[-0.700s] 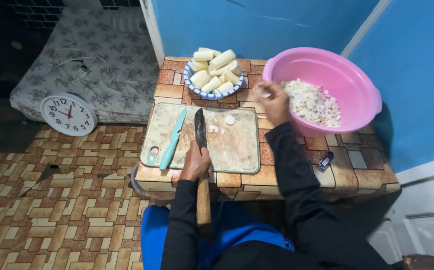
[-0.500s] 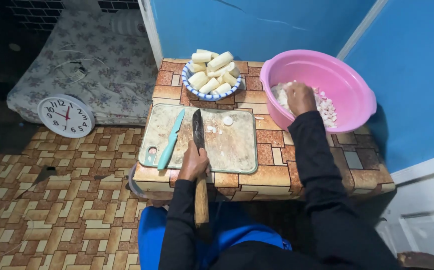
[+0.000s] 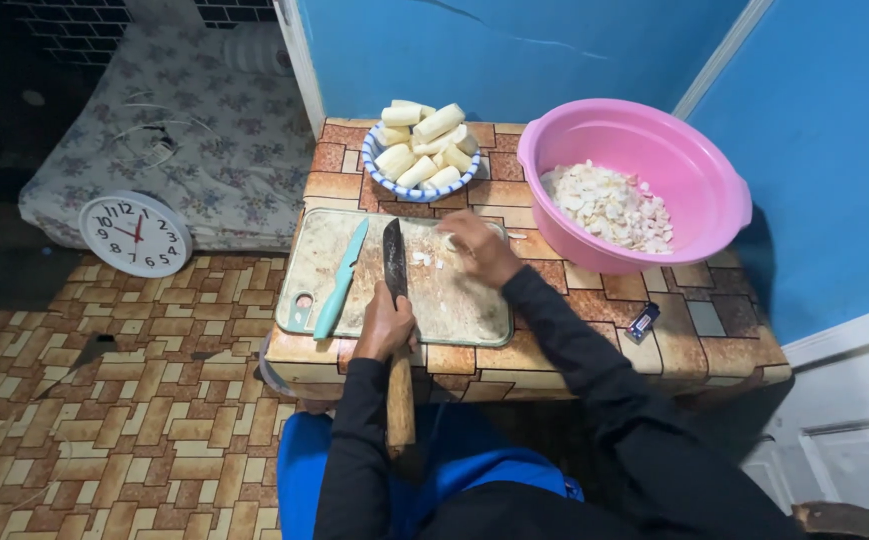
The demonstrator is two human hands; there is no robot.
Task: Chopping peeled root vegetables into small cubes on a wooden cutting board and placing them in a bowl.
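the left hand [image 3: 387, 325] is clamped on a big knife [image 3: 395, 262], while just beside it the right hand [image 3: 480, 248] cups white pieces [image 3: 425, 258] on the cutting board [image 3: 465, 310].

Big dark-bladed knife [image 3: 395, 262] with wooden handle – lying flat mid-frame on pale cutting board [image 3: 465, 305]; small white chopped bits [image 3: 423, 259] beside the blade.

- A modest home doubles as a kitchen: a low table [image 3: 595, 345] covered in brick-pattern vinyl stands against bright blue walls [image 3: 515, 50].
- Food preparation fills it: a worn cutting board [image 3: 465, 305], a bowl of peeled pieces [image 3: 422, 150] and a pink basin [image 3: 700, 190] of chopped bits.
- A flowered mattress [image 3: 185, 130] lies on the patterned floor [image 3: 105, 400], a wall clock [image 3: 135, 234] propped against it.
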